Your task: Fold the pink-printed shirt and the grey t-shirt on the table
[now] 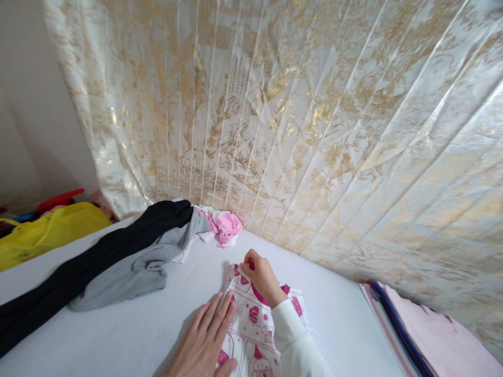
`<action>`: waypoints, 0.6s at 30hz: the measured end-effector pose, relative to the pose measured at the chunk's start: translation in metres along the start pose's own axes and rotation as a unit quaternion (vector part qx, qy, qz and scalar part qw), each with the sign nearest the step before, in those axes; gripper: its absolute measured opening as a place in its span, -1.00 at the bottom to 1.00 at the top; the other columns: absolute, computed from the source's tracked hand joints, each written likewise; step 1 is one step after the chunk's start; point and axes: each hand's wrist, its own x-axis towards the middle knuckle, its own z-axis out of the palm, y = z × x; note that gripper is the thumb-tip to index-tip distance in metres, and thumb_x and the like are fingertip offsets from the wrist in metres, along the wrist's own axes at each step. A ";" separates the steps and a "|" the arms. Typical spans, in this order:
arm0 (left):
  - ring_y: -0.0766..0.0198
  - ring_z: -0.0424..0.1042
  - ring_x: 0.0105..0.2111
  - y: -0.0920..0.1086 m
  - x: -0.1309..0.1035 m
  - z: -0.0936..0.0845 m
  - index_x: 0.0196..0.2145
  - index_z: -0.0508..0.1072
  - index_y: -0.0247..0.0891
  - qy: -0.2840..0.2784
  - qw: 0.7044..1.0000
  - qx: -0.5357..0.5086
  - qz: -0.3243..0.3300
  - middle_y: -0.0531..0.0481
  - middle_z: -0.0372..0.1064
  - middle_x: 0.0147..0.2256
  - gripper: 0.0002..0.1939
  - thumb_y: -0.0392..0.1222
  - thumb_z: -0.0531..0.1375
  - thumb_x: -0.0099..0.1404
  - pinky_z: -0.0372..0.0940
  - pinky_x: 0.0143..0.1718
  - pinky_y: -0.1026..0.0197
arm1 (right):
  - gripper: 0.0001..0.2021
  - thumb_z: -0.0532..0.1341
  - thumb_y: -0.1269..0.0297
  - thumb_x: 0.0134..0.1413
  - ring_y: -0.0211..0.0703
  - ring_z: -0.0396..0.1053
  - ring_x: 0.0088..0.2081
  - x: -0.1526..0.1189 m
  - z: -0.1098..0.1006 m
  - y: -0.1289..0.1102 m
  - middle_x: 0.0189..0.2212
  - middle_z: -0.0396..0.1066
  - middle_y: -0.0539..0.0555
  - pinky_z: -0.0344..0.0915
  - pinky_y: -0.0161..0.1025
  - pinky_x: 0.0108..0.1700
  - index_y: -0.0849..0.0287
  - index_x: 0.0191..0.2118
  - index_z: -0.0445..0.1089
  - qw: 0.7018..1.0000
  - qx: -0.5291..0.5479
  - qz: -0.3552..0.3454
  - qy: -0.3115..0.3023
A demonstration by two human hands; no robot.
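White cloth garment with magenta cartoon print and trim (254, 316) lies flat on the white worktop (129, 340). Left hand (206, 335) is palm-down on the garment's left edge, fingers extended, thumb apart. Right hand (261, 275), white sleeve, has its fingers pinched on the garment's top edge. Left of the garment: grey fabric piece (121, 280), long black cloth item (98, 256). Beyond it: crumpled pink cloth (228, 226). Right of it: folded stack, pale pink on top (444, 324).

Our left hand (202, 337) lies flat, palm down; farther forward, our right hand (263, 276) curls into a pinch.
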 end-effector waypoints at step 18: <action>-0.06 0.07 0.27 0.001 0.001 -0.001 0.33 0.08 -0.27 -0.023 1.000 -0.001 0.020 -0.20 -0.04 0.31 -0.23 0.13 0.15 0.29 0.01 0.20 0.03 | -0.84 0.10 0.52 0.12 -0.20 0.36 -0.27 0.006 0.039 0.008 -0.33 0.43 0.02 0.21 -0.32 -0.16 0.14 -0.28 0.37 0.997 -0.071 -0.022 0.021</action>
